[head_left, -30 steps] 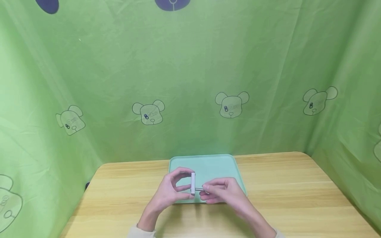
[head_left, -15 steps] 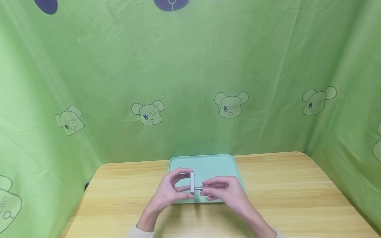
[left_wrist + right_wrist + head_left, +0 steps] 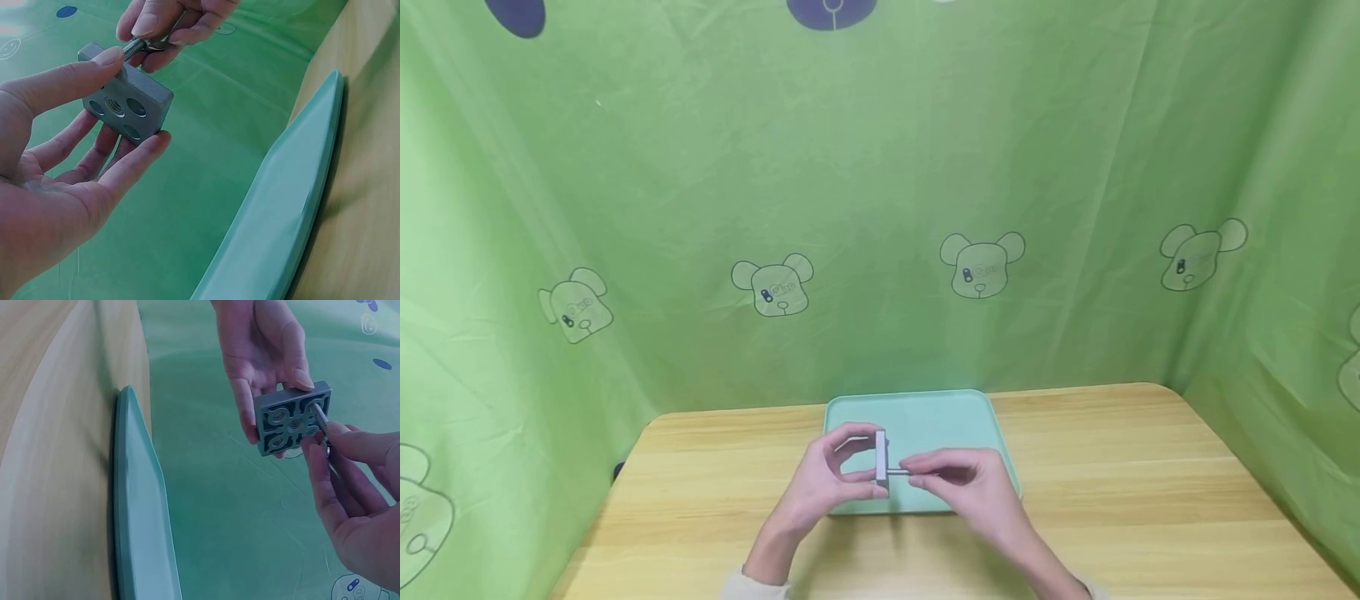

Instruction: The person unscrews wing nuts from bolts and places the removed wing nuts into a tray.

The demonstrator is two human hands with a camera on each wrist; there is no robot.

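Observation:
My left hand [image 3: 820, 475] holds a square grey metal block [image 3: 149, 122] by its edges, thumb on one side and fingertips on the opposite side. Several round holes pass through the block, the middle one threaded. Its other face [image 3: 292, 419], in the right wrist view, has raised rings round the holes. To the right, my right hand [image 3: 973, 487] pinches the outer end of a threaded metal bolt [image 3: 133, 49] between thumb and fingers. The bolt's tip meets the block at a corner hole; how deep it sits is hidden. Fingers partly cover the bolt's head.
Below the hands a light green tray [image 3: 925, 408] lies on the wooden table [image 3: 715, 450]. A green curtain [image 3: 880, 167] printed with bear heads stands behind the table and along both sides.
My right thumb and fingers have shifted their hold on the bolt's outer end. Both hands and the block have drifted very slightly left; the left hand keeps its grip.

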